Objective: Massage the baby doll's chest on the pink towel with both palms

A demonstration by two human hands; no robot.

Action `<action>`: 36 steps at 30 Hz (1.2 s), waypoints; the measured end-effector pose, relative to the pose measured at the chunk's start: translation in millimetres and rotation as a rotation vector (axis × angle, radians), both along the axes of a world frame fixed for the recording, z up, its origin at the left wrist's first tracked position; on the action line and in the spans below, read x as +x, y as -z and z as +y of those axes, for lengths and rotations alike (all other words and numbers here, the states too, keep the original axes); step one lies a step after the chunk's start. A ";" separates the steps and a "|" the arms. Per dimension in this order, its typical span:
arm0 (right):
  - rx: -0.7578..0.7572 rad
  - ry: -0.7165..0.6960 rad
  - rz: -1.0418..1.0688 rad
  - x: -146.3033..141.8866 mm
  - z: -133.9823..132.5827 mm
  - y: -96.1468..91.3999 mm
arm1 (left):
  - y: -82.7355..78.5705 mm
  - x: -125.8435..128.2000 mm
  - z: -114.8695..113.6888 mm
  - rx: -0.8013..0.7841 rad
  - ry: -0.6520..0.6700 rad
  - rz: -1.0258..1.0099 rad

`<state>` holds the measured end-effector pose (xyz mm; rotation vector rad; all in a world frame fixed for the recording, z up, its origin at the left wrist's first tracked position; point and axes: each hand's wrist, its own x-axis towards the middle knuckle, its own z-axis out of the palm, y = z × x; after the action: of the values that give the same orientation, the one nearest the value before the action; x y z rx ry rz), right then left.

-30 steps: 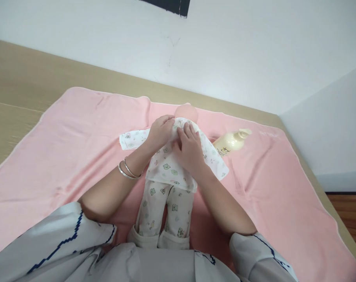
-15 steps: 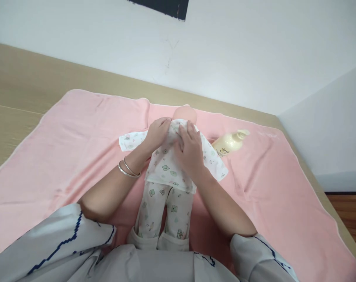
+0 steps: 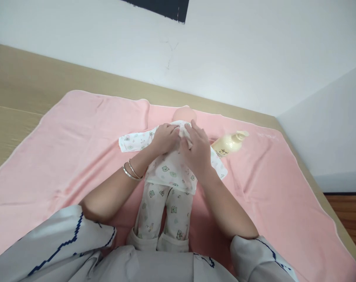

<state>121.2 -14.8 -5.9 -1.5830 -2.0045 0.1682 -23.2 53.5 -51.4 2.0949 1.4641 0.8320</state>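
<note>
A baby doll with a bare pinkish head (image 3: 184, 114) lies on its back. It wears a white printed shirt (image 3: 170, 170) and matching trousers (image 3: 173, 209). My left hand (image 3: 165, 140) is closed on the shirt at the upper chest, its fingers bunched together. Facing it, my right hand (image 3: 198, 149) has thumb and fingers around a raised fold of the same cloth, just below the neck. My fingers cover the exact grip. One sleeve (image 3: 133, 141) stretches out to the left; the other lies partly behind my right hand.
A pink blanket (image 3: 86, 129) with wrinkles is spread under the doll over a wooden surface (image 3: 28, 70). A cream pump bottle (image 3: 229, 144) lies on its side by the right sleeve. A white wall (image 3: 239, 58) rises behind.
My left hand has moved right, from the shirt's shoulder to its middle. My right hand has shifted slightly right, and a fold of cloth now stands between the hands.
</note>
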 end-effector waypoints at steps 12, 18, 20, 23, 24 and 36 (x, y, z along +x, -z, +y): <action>0.363 0.199 0.313 68.9 1.7 -36.1 | 10.4 8.1 -3.8 0.048 -0.118 0.165; 0.426 0.159 0.363 113.4 4.7 -44.9 | 0.1 14.3 1.5 0.033 -0.174 0.221; 0.435 0.168 0.387 126.1 7.5 -46.1 | -7.5 14.9 3.9 -0.015 -0.186 0.203; 0.441 0.200 0.397 142.5 13.0 -45.0 | -23.2 19.3 4.3 -0.112 -0.193 0.153; 0.435 0.209 0.395 146.8 14.8 -44.3 | -29.6 23.5 2.5 -0.120 -0.193 0.129; 0.213 0.276 0.253 126.4 26.3 -45.0 | -115.2 131.0 -17.2 -0.756 0.288 -0.877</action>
<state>247.6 11.5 39.1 -1.5937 -1.5425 0.0432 107.8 36.4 63.8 1.0974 0.7757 0.7607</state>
